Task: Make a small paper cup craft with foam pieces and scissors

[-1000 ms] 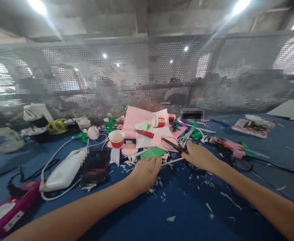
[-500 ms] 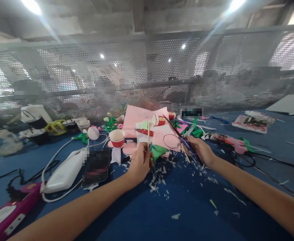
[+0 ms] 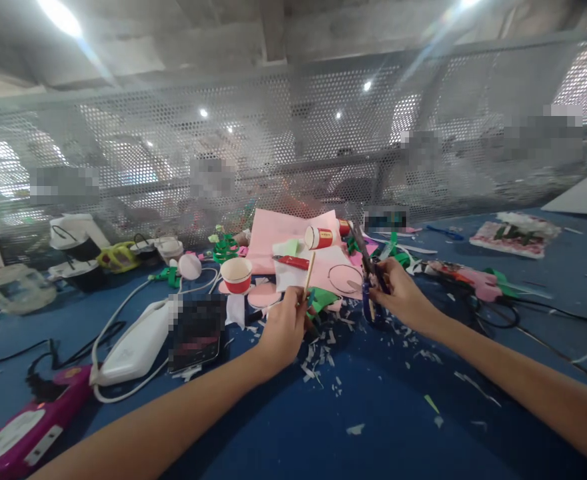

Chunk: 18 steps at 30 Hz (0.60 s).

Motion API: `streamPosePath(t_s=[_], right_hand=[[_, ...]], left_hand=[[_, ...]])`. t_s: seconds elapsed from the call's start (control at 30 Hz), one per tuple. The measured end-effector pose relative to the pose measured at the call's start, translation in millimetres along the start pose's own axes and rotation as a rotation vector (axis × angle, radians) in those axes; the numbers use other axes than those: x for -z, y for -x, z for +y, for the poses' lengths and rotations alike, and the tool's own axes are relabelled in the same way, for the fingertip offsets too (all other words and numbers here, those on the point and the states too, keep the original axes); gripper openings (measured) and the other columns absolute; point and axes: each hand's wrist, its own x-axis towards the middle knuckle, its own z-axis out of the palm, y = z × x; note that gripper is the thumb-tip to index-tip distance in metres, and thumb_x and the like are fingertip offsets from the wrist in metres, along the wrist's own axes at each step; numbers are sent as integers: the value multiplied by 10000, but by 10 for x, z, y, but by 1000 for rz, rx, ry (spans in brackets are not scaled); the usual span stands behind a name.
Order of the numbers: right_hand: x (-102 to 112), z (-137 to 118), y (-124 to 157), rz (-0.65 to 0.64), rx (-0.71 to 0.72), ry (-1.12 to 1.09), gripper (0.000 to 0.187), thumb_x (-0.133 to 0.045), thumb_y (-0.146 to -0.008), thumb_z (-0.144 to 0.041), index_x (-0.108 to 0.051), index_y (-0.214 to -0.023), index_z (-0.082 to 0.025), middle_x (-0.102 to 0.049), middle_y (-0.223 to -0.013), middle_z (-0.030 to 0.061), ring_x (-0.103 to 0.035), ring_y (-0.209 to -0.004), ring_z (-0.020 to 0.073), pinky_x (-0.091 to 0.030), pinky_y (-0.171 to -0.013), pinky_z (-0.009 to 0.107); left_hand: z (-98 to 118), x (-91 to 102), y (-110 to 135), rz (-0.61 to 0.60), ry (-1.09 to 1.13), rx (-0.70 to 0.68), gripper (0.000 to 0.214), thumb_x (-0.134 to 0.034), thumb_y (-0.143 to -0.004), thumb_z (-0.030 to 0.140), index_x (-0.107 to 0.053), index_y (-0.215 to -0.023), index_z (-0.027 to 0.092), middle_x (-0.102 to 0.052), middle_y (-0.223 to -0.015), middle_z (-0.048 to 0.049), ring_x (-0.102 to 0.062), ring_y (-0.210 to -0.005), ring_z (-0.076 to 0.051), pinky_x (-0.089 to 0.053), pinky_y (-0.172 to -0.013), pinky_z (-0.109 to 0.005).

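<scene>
My left hand (image 3: 284, 328) is closed around a thin pale wooden stick (image 3: 310, 270), which points up and leans a little right. A piece of green paper (image 3: 325, 300) lies beside those fingers. In my right hand (image 3: 404, 293) is a pair of scissors (image 3: 368, 267) with dark blades and blue handles, the blades pointing up and away from me. Pink paper sheets (image 3: 268, 233) lie beyond both hands. On them rest a red utility knife (image 3: 293, 262) and a red-and-white paper cup (image 3: 321, 237) on its side. Another paper cup (image 3: 236, 275) stands upright left of my left hand.
Small paper scraps (image 3: 323, 353) litter the blue table (image 3: 273, 433). At left are a dark phone (image 3: 197, 337), a white power bank (image 3: 136, 343) with its cable and a magenta power strip (image 3: 38, 420). A perforated metal screen (image 3: 253, 147) stands behind the table.
My right hand has turned the scissors from slanting leftward to more upright, and the handles have spread apart. The stick in my left hand now tilts further right.
</scene>
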Motion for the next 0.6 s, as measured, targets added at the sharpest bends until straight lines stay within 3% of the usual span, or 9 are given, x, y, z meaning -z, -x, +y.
streamPosePath(t_s=[0.17, 0.33, 0.5, 0.6], right_hand=[[78, -238, 89, 74, 147, 179, 292, -548, -692, -396, -349, -829, -231, -428, -867, 62, -465, -829, 241, -411, -735, 358], [76, -256, 110, 36, 202, 268, 258, -502, -720, -394, -393, -873, -217, -478, -878, 89, -482, -828, 253, -413, -732, 359], [66, -96, 17, 36, 39, 448, 140, -423, -787, -318, -468, -834, -194, -555, -818, 87, -531, -744, 236, -372, -643, 317], [95, -25, -49, 38, -73, 551, 195, -414, -819, -350, -520, -799, -187, -592, -773, 87, -564, -743, 242, -356, -618, 303]], left_hand=[[-60, -14, 7, 18, 37, -21, 109, -379, -887, 243, -447, -955, 191, -645, -733, -19, -616, -560, -131, -493, -540, -257], [-104, 2, -33, 86, 343, -30, 113, -466, -861, 272, -441, -936, 193, -657, -833, -28, -682, -740, -159, -553, -727, -332], [-75, 35, -117, 56, 582, 97, 284, -541, -813, 396, -402, -972, 206, -664, -878, -43, -687, -667, -173, -574, -585, -312], [-74, 31, -142, 74, 606, 170, 334, -541, -809, 436, -375, -1000, 217, -657, -876, -28, -676, -609, -159, -553, -488, -268]])
